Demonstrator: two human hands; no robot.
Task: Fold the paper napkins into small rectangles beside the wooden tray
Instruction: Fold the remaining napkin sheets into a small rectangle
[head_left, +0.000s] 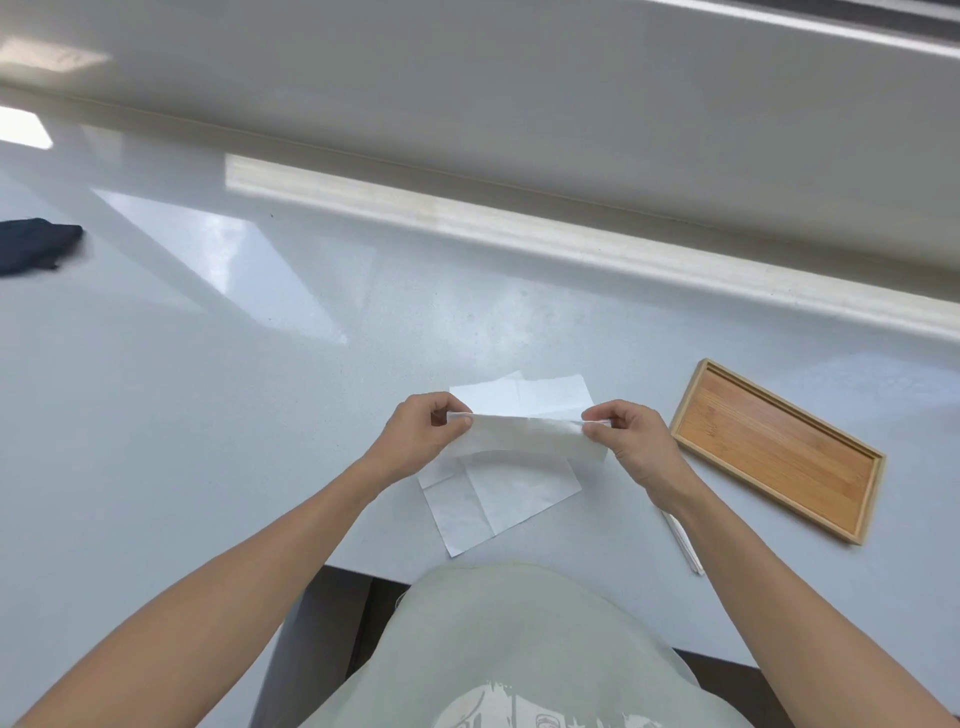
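A white paper napkin (530, 435), folded into a long strip, hangs just above the table. My left hand (421, 435) pinches its left end and my right hand (631, 441) pinches its right end. Under it, an unfolded creased napkin (493, 499) lies flat near the table's front edge. Another flat napkin (524, 397) shows behind the strip. The wooden tray (779, 447) lies empty to the right of my right hand.
A thin folded white piece (684, 545) lies by my right forearm, left of the tray's near corner. A dark cloth (34, 249) sits at the far left. A pale wall ledge (571, 244) runs along the back of the white table (208, 389).
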